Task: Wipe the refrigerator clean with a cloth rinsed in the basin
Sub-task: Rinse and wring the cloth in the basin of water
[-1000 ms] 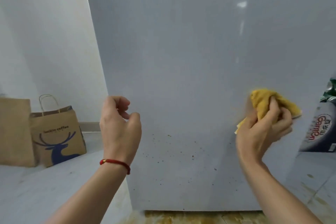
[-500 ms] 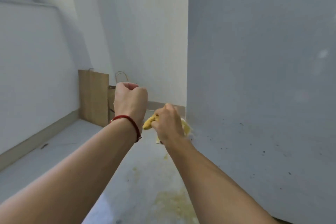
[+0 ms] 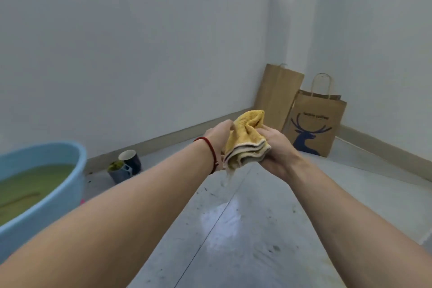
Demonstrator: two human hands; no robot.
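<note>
A bunched yellow cloth (image 3: 245, 140) with a pale striped edge hangs between both hands, held out in front of me above the floor. My left hand (image 3: 218, 138), with a red cord at the wrist, grips its left side. My right hand (image 3: 275, 145) holds its right side from below. A light blue basin (image 3: 58, 196) with murky greenish water stands on the floor at the far left. The refrigerator is out of view.
Two brown paper bags stand in the far corner, a plain one (image 3: 275, 96) and one (image 3: 315, 124) with a blue deer print. Two cups, a dark one (image 3: 131, 159) and a grey one (image 3: 118, 172), sit by the wall near the basin. The grey floor (image 3: 233, 229) has a wet sheen.
My view has swung left from the refrigerator door to the room's corner and the basin. The cloth, held by my right hand alone before, is now held by both hands.
</note>
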